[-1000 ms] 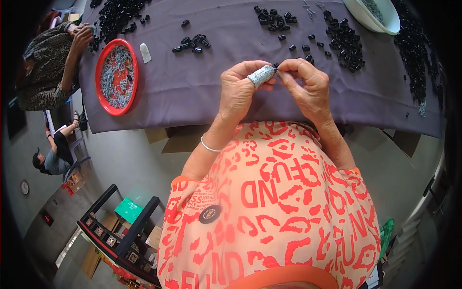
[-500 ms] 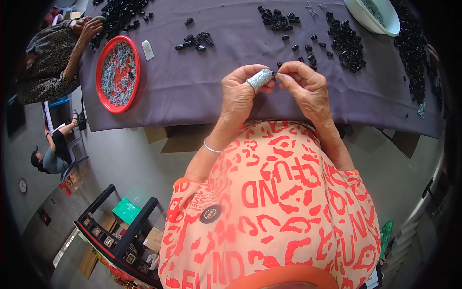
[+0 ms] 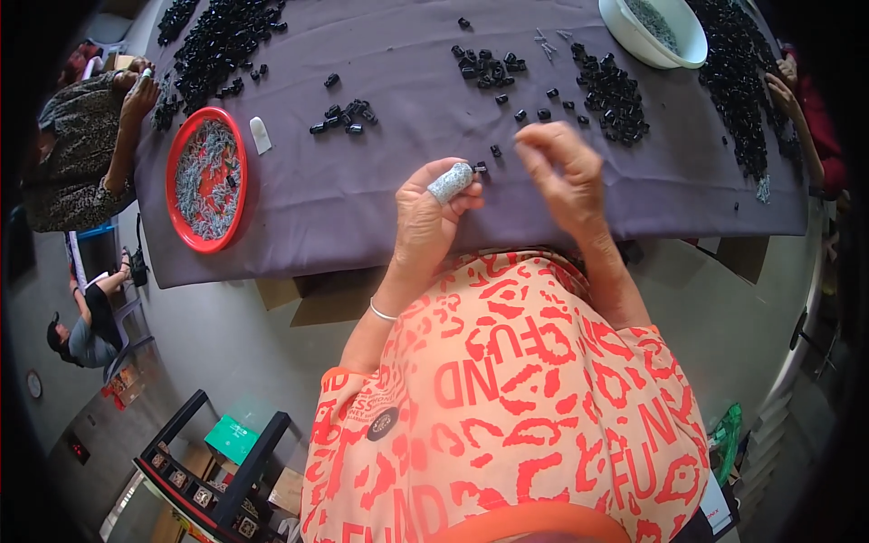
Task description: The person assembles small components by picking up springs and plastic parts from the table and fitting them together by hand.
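My left hand [image 3: 424, 215] is raised over the near edge of the table, fingers curled in a pinch. A speckled grey-white sleeve [image 3: 450, 183] covers what looks like its thumb. At the fingertips is a small black plastic cap-like part [image 3: 479, 168], its details too small to make out. My right hand [image 3: 572, 176] hovers to the right, apart from the left one, with bent fingers smeared by motion; whether anything is in them does not show. Loose black parts [image 3: 544, 114] lie just beyond it, near a denser pile of them [image 3: 611, 100].
On the purple-grey cloth [image 3: 299, 208], a red basin [image 3: 172, 204] of small grey pins stands left, beside a white finger-shaped piece [image 3: 260, 136]. A pale bowl [image 3: 685, 60] with grey pieces is far right. Co-workers' hands [image 3: 138, 98] work at both sides, by large black heaps [image 3: 213, 54].
My right hand has drawn away from my left, outward to the right. The left hand keeps its pinch at the black part. The whole view has shifted slightly.
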`<state>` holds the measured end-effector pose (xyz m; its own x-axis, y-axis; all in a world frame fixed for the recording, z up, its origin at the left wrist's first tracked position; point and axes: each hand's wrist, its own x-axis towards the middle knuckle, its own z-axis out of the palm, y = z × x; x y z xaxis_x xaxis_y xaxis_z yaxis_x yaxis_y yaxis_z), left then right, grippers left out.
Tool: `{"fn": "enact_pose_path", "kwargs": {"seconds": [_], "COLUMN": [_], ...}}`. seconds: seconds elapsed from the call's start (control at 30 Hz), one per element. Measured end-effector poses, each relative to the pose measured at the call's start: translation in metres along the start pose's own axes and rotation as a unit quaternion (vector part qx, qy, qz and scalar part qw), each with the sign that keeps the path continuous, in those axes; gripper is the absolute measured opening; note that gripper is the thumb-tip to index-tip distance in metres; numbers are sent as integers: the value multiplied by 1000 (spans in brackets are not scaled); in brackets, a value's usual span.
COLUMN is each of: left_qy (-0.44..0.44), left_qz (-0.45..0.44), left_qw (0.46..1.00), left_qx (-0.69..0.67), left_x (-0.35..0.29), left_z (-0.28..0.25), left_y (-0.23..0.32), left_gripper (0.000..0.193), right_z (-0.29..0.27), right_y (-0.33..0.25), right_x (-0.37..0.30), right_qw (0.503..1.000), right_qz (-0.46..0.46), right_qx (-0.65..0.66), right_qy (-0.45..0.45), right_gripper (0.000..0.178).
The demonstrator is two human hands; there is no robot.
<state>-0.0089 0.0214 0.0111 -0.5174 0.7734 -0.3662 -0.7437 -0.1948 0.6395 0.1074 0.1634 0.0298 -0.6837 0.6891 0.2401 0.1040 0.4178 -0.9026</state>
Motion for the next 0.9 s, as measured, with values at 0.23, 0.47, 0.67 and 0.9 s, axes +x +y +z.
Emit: {"fn": "enact_pose_path", "kwargs": {"seconds": [0.23,0.47,0.67,0.9], "left_qy": [5,-20,3,-5], "left_qz": [13,3,4,18], "left_qw": [1000,1000,1000,999], "left_qx": [4,19,12,32], "left_x": [-1,-1,1,1], "left_z": [-6,-11,-6,-8], "left_y": [7,5,4,3], "left_gripper": [20,30,16,20], "right_z": [-40,-21,-24,-19], "right_y": [36,29,35,11], "right_x": [29,44,36,18], "right_qw": [966,880,968,963], "right_qz": [-91,-119,-89,130], "right_qx": [-238,-457,-235,234], "right_qy": [44,-55,-12,-6], "right_gripper": [14,15,17,15]}}
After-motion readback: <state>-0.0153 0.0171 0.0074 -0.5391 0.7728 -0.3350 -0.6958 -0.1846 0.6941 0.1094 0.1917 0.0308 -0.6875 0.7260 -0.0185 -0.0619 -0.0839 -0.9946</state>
